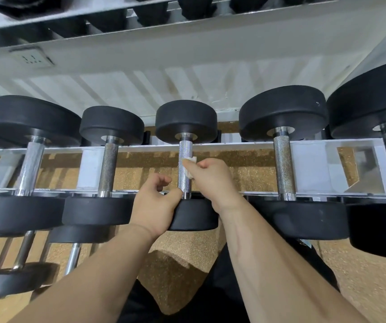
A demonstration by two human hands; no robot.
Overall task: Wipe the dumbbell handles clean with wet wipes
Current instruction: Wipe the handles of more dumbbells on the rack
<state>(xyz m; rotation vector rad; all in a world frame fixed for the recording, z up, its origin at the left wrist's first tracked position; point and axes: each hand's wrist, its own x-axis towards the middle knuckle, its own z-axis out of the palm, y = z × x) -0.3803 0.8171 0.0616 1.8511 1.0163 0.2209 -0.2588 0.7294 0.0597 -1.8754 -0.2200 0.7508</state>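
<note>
A row of black-headed dumbbells with knurled steel handles lies across a white rack [222, 145]. The middle dumbbell's handle [184, 173] stands between my hands. My right hand [210, 178] pinches a crumpled white wet wipe [190, 160] against the right side of that handle, about halfway along. My left hand [157, 203] rests on the near black head [194, 215] of the same dumbbell, thumb at the handle's base, fingers loosely curled and holding nothing.
Neighbouring dumbbells lie close on both sides, one handle to the left [109, 169] and one to the right [284, 169]. More dumbbells sit on a lower tier at bottom left [14, 278]. A white upper shelf [140, 50] runs overhead. Cork-coloured floor [182, 276] shows below.
</note>
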